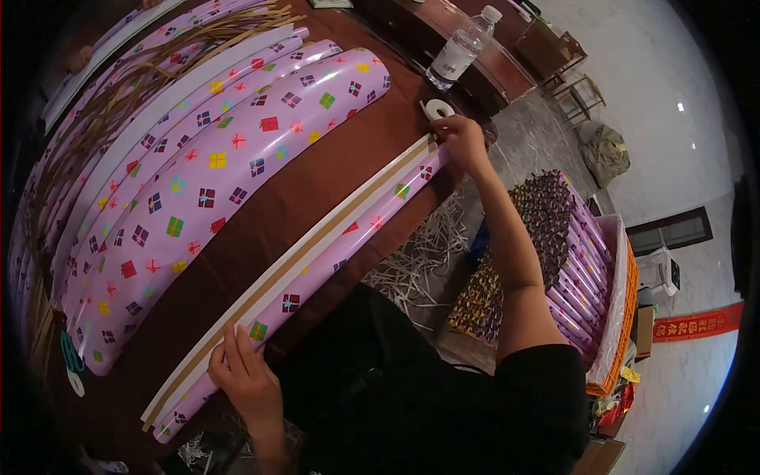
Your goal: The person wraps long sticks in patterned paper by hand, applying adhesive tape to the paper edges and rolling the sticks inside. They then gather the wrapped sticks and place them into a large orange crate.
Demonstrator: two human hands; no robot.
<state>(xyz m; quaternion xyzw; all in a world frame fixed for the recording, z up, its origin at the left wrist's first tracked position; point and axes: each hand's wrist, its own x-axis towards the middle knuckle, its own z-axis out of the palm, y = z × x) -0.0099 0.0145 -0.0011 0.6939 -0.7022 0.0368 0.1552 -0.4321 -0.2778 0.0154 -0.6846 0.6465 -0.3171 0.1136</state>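
Note:
A long, narrow roll of purple wrapping paper (317, 273) printed with colourful gift boxes lies along the table's near edge. Its white margin carries a tan strip (273, 277) running nearly end to end. My left hand (247, 378) rests on the roll near its lower end, fingers stretched out over the strip and the paper. At the far upper end, my right hand (461, 144) has its fingers bent together at the tip of the tan strip; their exact grip is partly hidden. A white ring-shaped tape roll (438, 110) sits right by those fingers.
Wide printed paper sheets (261, 150) and loose tan strips (119, 111) cover the table's far side. A water bottle (463, 49) stands at the top. Teal-handled scissors (72, 360) lie lower left. An orange crate (621, 317) of finished rolls and paper shreds (419, 261) are right.

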